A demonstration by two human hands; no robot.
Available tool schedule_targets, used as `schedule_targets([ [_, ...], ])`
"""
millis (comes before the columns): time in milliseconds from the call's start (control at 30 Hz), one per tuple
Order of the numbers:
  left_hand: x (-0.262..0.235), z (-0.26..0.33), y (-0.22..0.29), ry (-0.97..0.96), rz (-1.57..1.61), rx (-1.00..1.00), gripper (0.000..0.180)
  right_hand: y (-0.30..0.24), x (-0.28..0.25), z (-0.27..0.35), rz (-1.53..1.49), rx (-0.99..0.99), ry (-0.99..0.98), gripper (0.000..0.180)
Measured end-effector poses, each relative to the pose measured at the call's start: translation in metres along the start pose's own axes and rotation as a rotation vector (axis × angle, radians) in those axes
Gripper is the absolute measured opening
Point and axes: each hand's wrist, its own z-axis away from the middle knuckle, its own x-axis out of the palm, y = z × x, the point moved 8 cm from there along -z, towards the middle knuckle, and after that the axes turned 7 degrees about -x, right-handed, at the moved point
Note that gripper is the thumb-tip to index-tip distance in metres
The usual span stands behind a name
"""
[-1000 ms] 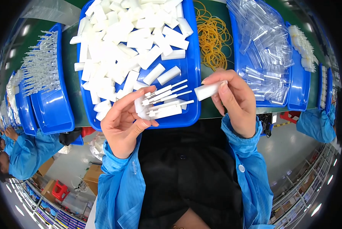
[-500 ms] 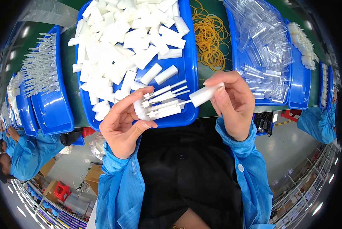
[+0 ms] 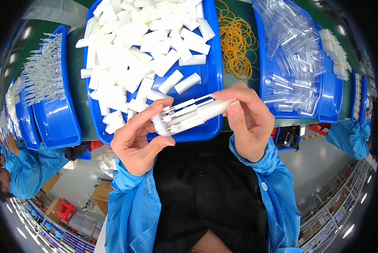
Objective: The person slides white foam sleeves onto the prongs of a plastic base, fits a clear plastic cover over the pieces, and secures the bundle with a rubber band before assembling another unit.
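The left hand (image 3: 138, 141) pinches a bundle of thin white plastic sticks with thicker white bases (image 3: 176, 118), thumb below and fingers curled over the top, the bases resting against the fingertips. The right hand (image 3: 250, 122) holds a white plastic tube (image 3: 214, 109) between thumb and forefinger, its open end touching the free tips of the sticks. Both are held just above the near rim of a large blue plastic tray (image 3: 216, 76) heaped with loose white tubes (image 3: 134, 46). Beside it lie yellow rubber bands (image 3: 237, 40) and a blue tray of clear plastic sleeves (image 3: 294, 55)
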Motion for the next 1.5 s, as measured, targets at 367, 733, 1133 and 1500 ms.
schedule_targets([
  [367, -0.005, -0.002, 0.008, 0.034, -0.134, 0.032, 0.048, -0.003, 0.014, -0.007, 0.035, -0.034, -0.145, 0.012],
  [733, 0.001, -0.007, -0.002, -0.047, 0.086, -0.087, 0.054, -0.002, 0.013, -0.005, 0.006, -0.115, -0.017, 0.022],
  [1133, -0.013, -0.008, -0.005, 0.072, 0.299, -0.051, 0.046, -0.015, 0.009, -0.008, 0.854, -0.254, -0.175, 0.032],
  [1500, -0.005, -0.010, -0.004, 0.004, 0.282, 0.017, 0.029, 0.005, 0.034, 0.001, 0.922, -0.345, -0.349, 0.022],
])
